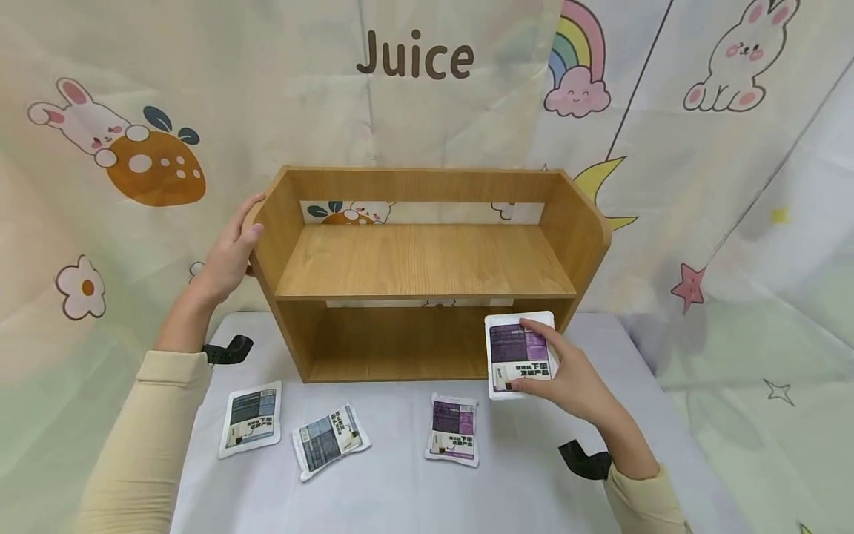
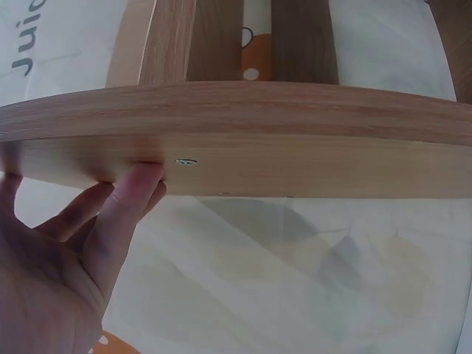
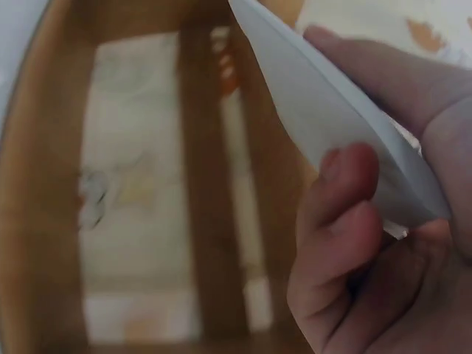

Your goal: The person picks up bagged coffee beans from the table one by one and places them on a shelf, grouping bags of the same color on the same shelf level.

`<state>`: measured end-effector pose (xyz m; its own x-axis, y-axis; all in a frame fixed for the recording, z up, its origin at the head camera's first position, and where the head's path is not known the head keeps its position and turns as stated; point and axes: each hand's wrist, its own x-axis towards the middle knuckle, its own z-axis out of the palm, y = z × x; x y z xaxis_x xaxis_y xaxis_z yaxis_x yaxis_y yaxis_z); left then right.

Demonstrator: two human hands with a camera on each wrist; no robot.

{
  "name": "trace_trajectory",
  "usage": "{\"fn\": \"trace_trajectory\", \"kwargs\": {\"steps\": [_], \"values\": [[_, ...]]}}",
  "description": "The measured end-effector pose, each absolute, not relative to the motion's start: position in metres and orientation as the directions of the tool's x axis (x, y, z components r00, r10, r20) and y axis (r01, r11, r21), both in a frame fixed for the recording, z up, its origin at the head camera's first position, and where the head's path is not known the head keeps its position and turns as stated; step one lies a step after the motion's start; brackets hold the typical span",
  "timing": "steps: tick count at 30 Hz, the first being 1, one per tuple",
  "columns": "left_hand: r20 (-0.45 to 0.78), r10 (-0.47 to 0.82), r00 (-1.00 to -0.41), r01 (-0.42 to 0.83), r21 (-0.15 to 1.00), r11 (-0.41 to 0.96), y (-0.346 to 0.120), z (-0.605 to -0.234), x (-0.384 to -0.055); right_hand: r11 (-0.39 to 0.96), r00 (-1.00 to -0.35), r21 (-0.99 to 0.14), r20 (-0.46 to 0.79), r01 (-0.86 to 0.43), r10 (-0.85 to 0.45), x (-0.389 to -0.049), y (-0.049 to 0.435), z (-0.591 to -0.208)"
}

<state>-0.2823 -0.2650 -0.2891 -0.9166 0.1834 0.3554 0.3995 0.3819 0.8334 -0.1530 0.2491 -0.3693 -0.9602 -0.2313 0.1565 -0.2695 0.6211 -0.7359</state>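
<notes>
A white packet with a purple label [image 1: 507,348] is in my right hand [image 1: 570,378], pinched between thumb and fingers in front of the wooden shelf's lower right opening. From the right wrist view, the white packet [image 3: 324,110] is seen nearly edge-on, fingers on one face and thumb on the other. My left hand [image 1: 227,256] rests against the outer left side of the two-tier wooden shelf [image 1: 427,259]. In the left wrist view its fingertips touch the side panel [image 2: 310,166] beside a small screw head.
On the white table [image 1: 400,504] before the shelf lie another purple-labelled packet [image 1: 453,430] and two blue-grey-labelled packets, one at far left [image 1: 251,419] and one tilted [image 1: 330,441]. A printed cloth backdrop [image 1: 267,44] hangs close behind the shelf.
</notes>
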Motion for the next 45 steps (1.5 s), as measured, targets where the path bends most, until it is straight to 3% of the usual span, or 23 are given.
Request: {"fn": "trace_trajectory", "kwargs": {"steps": [5, 17, 45], "values": [[0.351, 0.208, -0.913, 0.407, 0.828, 0.387, -0.26, -0.292, -0.284, 0.606, -0.941, -0.723, 0.213, -0.332, -0.262, -0.164, 0.224, -0.335], [0.376, 0.188, -0.907, 0.42, 0.812, 0.405, -0.267, -0.289, -0.282, 0.608, -0.88, -0.638, 0.306, -0.473, -0.363, -0.229, 0.155, -0.26], [0.38, 0.195, -0.904, 0.427, 0.822, 0.376, -0.266, -0.292, -0.283, 0.43, -0.864, -0.771, 0.3, -0.469, -0.405, -0.308, 0.036, -0.253]]}}
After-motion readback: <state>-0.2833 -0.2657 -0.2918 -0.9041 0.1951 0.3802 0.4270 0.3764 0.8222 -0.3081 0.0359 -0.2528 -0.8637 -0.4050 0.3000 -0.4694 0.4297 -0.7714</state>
